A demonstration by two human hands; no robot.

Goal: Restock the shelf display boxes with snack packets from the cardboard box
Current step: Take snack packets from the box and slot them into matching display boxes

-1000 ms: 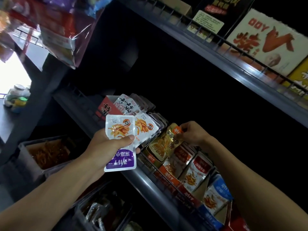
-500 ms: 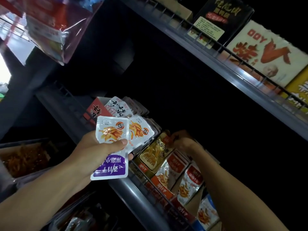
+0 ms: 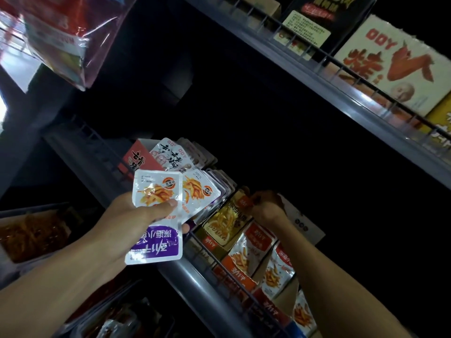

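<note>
My left hand (image 3: 131, 215) grips a stack of purple-and-white snack packets (image 3: 158, 215), fanned out in front of the shelf rail. My right hand (image 3: 266, 207) reaches into the shelf and pinches the top of a gold packet (image 3: 225, 220) standing at the front of its row. Orange packets (image 3: 251, 247) and more packets stand in rows to the right of it. Behind my left hand, a red display box (image 3: 136, 158) holds white packets with black script (image 3: 170, 157). The cardboard box is out of view.
A grey shelf edge with a wire rail (image 3: 195, 272) runs diagonally below the packets. The upper shelf (image 3: 341, 93) carries large snack cartons (image 3: 390, 62). A hanging bag (image 3: 61, 40) is at top left. Bins of snacks (image 3: 31, 235) sit lower left.
The view has shifted slightly. My right hand stays on the gold packet's top and has pushed a little deeper into the shelf. My left hand keeps its hold on the purple packets.
</note>
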